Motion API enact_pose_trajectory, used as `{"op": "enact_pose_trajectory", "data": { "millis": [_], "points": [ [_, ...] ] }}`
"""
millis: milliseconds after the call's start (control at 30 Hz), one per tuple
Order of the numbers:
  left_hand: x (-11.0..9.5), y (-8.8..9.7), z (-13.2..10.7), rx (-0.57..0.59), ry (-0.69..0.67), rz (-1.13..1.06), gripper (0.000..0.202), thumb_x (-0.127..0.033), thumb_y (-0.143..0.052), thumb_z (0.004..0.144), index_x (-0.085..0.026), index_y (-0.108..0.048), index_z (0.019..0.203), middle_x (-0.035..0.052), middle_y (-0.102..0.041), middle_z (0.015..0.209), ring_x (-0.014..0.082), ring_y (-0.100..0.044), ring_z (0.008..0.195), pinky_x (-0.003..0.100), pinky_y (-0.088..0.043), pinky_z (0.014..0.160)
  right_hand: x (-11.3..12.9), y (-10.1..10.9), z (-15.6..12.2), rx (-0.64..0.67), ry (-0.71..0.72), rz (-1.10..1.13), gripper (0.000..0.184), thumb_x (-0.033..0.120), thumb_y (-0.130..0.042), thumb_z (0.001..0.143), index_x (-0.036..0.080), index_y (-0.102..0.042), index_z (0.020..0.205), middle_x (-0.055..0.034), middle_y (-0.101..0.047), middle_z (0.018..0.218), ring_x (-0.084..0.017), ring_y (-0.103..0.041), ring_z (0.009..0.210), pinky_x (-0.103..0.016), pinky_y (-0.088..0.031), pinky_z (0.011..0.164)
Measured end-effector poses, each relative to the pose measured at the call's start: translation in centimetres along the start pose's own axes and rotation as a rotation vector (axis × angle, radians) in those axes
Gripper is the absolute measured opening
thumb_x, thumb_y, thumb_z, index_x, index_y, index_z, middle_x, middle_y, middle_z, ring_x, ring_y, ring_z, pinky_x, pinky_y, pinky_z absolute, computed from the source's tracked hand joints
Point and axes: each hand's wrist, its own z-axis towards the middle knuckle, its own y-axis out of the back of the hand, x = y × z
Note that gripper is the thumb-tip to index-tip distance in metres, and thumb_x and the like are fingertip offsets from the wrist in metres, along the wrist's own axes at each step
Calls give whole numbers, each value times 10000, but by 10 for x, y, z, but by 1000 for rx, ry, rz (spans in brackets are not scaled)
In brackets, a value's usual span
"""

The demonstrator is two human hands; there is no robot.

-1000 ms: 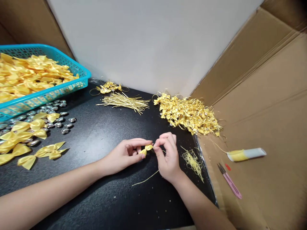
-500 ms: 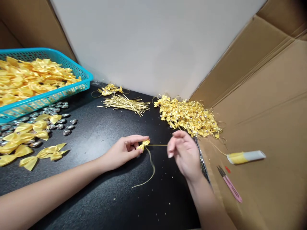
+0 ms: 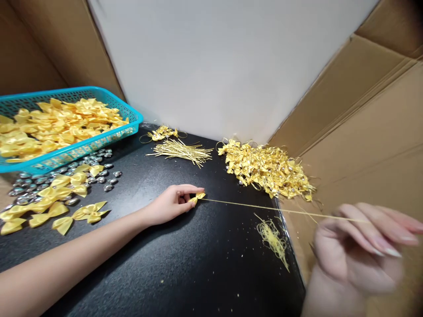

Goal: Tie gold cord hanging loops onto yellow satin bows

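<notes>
My left hand (image 3: 172, 203) rests on the black table (image 3: 185, 273) and pinches a small yellow ribbon bow (image 3: 198, 197) between thumb and fingers. A thin gold cord (image 3: 264, 208) runs taut from the bow to the right. My right hand (image 3: 357, 246), blurred and close to the camera at the lower right, has the far end of that cord pinched in its curled fingers.
A teal basket (image 3: 99, 143) of yellow bows stands at the far left. Silver beads (image 3: 105, 179) and loose bows (image 3: 79, 213) lie before it. Cut gold cords (image 3: 181, 150), a heap of finished bows (image 3: 267, 169), cord scraps (image 3: 272, 237). Cardboard walls (image 3: 373, 132) stand on both sides.
My right hand has pulled the gold cord far out to the right and toward the camera, drawing it straight. The left hand kept hold of the bow. The view shifted left.
</notes>
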Motion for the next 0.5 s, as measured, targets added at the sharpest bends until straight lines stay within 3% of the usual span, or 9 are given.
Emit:
{"op": "enact_pose_trajectory", "data": {
  "millis": [133,233,333,433,500],
  "points": [
    [-2,0,-1,13,7,131,393,-259,-572,827,-157,-691,1187,103,-715,1111,140,-576,704,251,-469,615,9,0,0,-28,37,113,325,24,-880,567,206,-680,747,122,-565,543,31,-249,328,-29,-334,309],
    [-5,2,-4,-41,-38,283,446,-184,-533,811,-178,-660,1238,96,-703,1169,148,-621,727,260,-502,636,0,1,2,3,-3,106,275,50,-874,605,208,-683,723,110,-589,538,15,-382,386,-42,-409,378],
    [-6,9,-8,-112,-106,512,518,-186,-530,820,-223,-593,1333,110,-571,1398,210,-671,950,325,-546,783,-18,5,0,102,-30,-15,153,126,-825,710,212,-704,743,71,-606,556,-30,-493,482,-107,-484,459],
    [-8,26,-15,-238,-89,768,533,-319,-552,857,-211,-543,1379,131,-389,1541,301,-567,1230,405,-513,947,-38,10,-7,184,-53,-181,62,181,-759,797,215,-710,813,28,-664,641,-70,-571,585,-175,-532,557],
    [-10,44,-23,-322,12,928,496,-341,-539,870,-181,-572,1339,144,-511,1436,319,-571,1224,420,-515,944,-48,11,-13,220,-67,-282,42,197,-726,831,231,-705,847,6,-717,730,-91,-620,653,-204,-547,603]
  ]
}}
